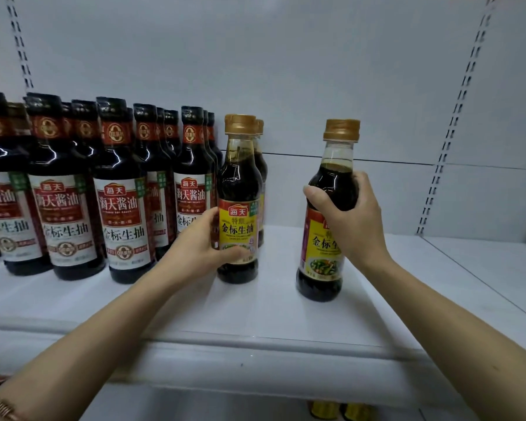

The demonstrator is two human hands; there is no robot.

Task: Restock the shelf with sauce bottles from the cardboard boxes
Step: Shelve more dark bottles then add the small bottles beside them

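Two gold-capped sauce bottles with yellow labels stand on the white shelf (274,302). My left hand (199,243) grips the left bottle (239,189) low on its label, right beside the dark-capped row. My right hand (351,220) wraps around the shoulder of the right bottle (325,262), which stands upright on the shelf apart from the others. More gold-capped bottles (260,159) stand behind the left one, partly hidden.
Several rows of dark soy sauce bottles with red and white labels (70,202) fill the shelf's left half. The back panel (286,71) has slotted uprights (456,117). Gold caps (340,410) show on the lower shelf. No cardboard box is in view.
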